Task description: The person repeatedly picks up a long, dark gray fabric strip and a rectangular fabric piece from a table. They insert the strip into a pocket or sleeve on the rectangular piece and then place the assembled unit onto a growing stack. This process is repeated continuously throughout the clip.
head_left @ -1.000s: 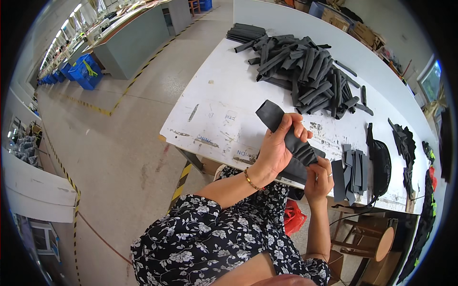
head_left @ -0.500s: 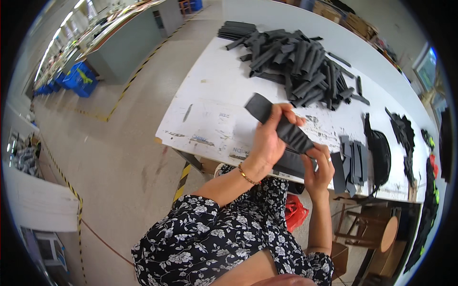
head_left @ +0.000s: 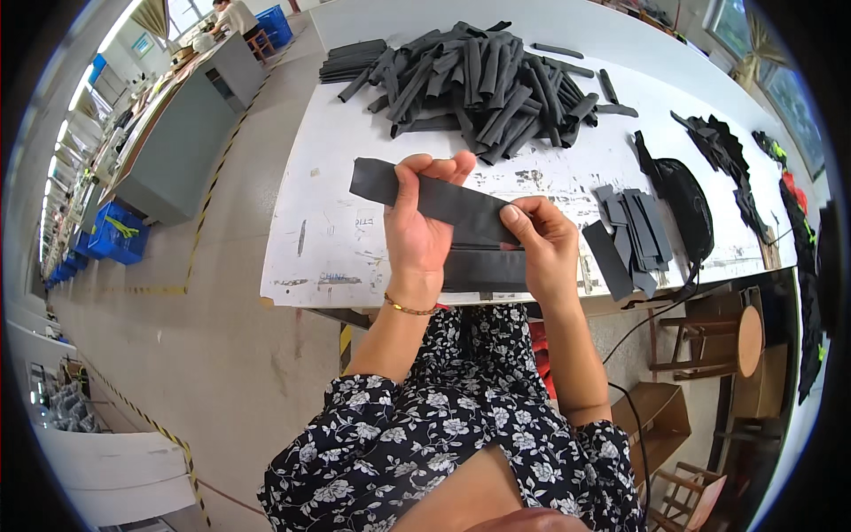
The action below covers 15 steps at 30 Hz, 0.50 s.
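Note:
A dark grey fabric strip (head_left: 456, 205) stretches between my two hands above the front of the white table. My left hand (head_left: 418, 217) grips it nearer its left end, thumb on top and fingers behind. My right hand (head_left: 544, 239) pinches the right end between thumb and fingers. Below them, a flat dark piece (head_left: 483, 269) lies along the table's front edge, partly hidden by my hands. Beyond my hands is a large heap of dark rolled or folded strips (head_left: 483, 80), with a neat stack of similar strips (head_left: 352, 60) at its left.
Flat grey pieces (head_left: 640, 232) lie right of my right hand, beside a black pouch-like bag (head_left: 681, 199) with a cord. Black fabric (head_left: 729, 164) lies farther right on the white table (head_left: 328, 191). A wooden stool (head_left: 709, 344) stands below. Blue crates (head_left: 121, 232) are across the aisle.
The strip, bunched and wrinkled on its right half before, is now smooth and flatter. My hands have moved left in the picture, and the view has shifted.

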### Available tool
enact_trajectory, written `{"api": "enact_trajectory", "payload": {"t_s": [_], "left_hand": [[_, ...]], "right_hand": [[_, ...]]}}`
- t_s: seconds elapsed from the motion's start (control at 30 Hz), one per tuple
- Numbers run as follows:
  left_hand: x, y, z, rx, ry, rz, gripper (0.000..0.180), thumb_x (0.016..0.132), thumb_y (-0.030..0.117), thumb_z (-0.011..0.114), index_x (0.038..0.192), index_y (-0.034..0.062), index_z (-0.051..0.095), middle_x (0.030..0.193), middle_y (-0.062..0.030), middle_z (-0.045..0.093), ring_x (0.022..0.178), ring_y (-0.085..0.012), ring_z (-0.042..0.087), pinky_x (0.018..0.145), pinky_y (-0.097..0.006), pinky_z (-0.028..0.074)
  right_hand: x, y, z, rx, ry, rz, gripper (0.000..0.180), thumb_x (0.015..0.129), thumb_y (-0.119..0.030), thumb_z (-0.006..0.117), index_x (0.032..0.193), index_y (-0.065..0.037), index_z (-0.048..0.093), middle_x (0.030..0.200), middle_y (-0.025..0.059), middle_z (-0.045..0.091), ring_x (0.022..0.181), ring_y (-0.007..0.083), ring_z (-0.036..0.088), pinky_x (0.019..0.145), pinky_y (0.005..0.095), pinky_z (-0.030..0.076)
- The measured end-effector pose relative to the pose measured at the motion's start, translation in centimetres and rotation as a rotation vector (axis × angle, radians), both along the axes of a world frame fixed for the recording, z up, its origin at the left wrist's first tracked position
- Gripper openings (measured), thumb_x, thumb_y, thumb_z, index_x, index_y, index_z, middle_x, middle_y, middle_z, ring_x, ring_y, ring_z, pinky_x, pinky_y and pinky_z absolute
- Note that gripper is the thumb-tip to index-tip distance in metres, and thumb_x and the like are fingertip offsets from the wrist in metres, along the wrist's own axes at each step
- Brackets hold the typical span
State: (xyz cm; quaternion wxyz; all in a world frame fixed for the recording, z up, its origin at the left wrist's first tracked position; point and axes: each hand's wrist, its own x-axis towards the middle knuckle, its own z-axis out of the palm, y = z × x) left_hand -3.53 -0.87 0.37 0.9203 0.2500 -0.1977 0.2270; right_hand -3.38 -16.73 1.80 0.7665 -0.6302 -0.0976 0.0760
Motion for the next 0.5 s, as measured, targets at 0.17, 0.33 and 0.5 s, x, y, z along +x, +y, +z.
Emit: {"api": "enact_trajectory", "payload": {"t_s": [0.17, 0.33, 0.5], "left_hand": [[-0.2, 0.2, -0.8, 0.011, 0.105, -0.02, 0.034, 0.1, 0.029, 0.054, 0.12, 0.0014, 0.057, 0.106, -0.0144, 0.068, 0.114, -0.0321, 0.061, 0.106, -0.051, 0.044], [-1.8, 2.6, -3.2, 0.351, 0.501, 0.347, 0.026, 0.094, 0.015, 0.065, 0.116, 0.0, 0.065, 0.101, -0.0073, 0.068, 0.093, -0.0116, 0.062, 0.082, -0.024, 0.049], [-5.5, 0.4, -3.9, 0.726, 0.575, 0.502, 0.026, 0.085, 0.008, 0.075, 0.11, 0.0021, 0.071, 0.087, 0.001, 0.068, 0.068, -0.002, 0.052, 0.059, -0.017, 0.04]], "right_hand": [[0.2, -0.7, -2.3, -0.015, -0.369, -0.204, 0.008, 0.085, -0.004, 0.073, 0.09, 0.001, 0.068, 0.085, 0.0021, 0.064, 0.078, 0.0087, 0.057, 0.073, 0.0219, 0.046], [0.9, -3.7, -2.1, -0.235, -0.51, -0.216, 0.008, 0.088, -0.006, 0.07, 0.094, -0.001, 0.069, 0.081, 0.0006, 0.062, 0.076, 0.0087, 0.055, 0.07, 0.0219, 0.045], [-1.3, -6.6, -4.0, -0.302, -0.185, -0.2, 0.015, 0.093, -0.012, 0.066, 0.105, -0.003, 0.067, 0.082, -0.0042, 0.06, 0.072, 0.0032, 0.05, 0.063, 0.0203, 0.043]]}}
